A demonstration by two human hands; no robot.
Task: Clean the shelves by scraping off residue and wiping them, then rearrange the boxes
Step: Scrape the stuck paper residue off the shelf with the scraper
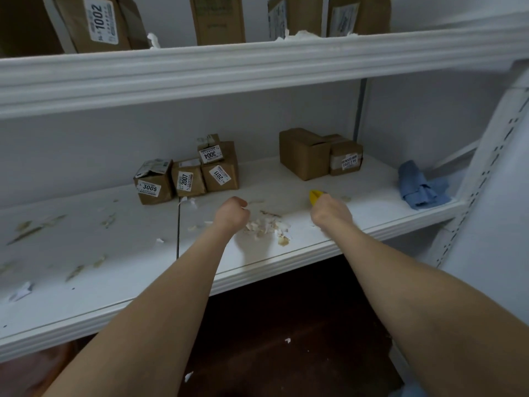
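Gripping yellow scraper near residue pile

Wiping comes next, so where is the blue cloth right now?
In the head view the blue cloth lies crumpled at the right end of the lower shelf, right of the right hand holding the yellow scraper.
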